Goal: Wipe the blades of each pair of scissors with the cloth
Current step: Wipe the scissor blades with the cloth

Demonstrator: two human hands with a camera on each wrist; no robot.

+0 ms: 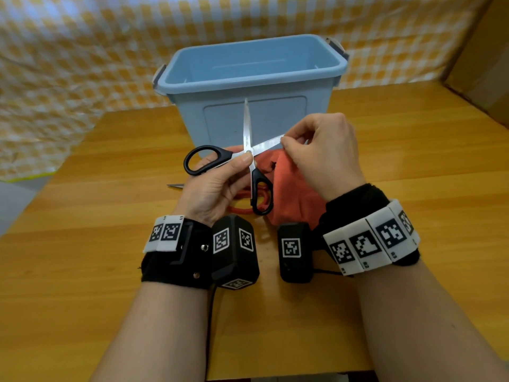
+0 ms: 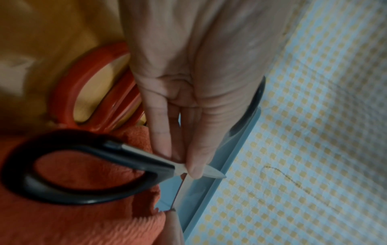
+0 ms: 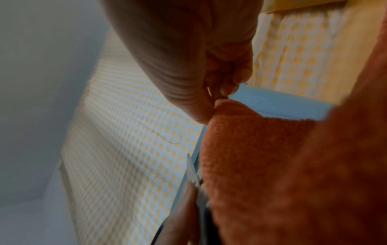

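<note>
My left hand [image 1: 220, 177] pinches the black-handled scissors [image 1: 203, 159] near their pivot, holding them up with the blades spread wide apart. One blade [image 1: 246, 122] points up in front of the bin; the other [image 1: 268, 144] runs right into my right hand [image 1: 316, 153]. That hand pinches the orange cloth [image 1: 292, 186] around this blade's end, and the cloth hangs down to the table. In the left wrist view the black handle loop [image 2: 69, 167] lies over the cloth [image 2: 62, 223]. The right wrist view shows the fingers [image 3: 228, 77] gripping the cloth [image 3: 261, 157].
A light blue plastic bin [image 1: 253, 86] stands just behind the hands. Red-handled scissors [image 1: 242, 202] lie on the wooden table [image 1: 110, 175] under my hands, handle loops [image 2: 87, 86] visible. A bare blade tip [image 1: 175, 185] pokes out left. Cardboard [image 1: 484, 51] stands at right.
</note>
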